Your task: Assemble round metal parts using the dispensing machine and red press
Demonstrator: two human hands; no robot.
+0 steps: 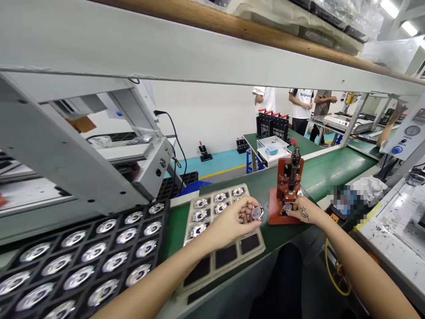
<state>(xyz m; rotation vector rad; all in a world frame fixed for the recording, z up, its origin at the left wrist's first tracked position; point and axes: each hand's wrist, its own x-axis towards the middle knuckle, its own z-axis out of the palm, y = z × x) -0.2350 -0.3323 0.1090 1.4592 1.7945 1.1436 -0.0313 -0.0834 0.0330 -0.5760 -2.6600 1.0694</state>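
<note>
My left hand (236, 220) pinches a round silver metal part (257, 213) with printed marks on its face, above the right edge of a pale tray (262, 248). Several shiny round parts sit in that tray's upper pockets, while dark pockets show along its near side. To the right stands a red-brown toggle press (275, 212) with an upright lever. My right hand (303, 210) reaches into the press's base, fingers closed at a second round part (287, 207) lying there. My fingers partly hide that part.
A large black tray (122, 223) of round silver parts fills the left. A green bench surface (335, 166) runs to the right, with a white cloth (370, 189) near it. A grey shelf beam (212, 53) crosses overhead. Other people stand at the back.
</note>
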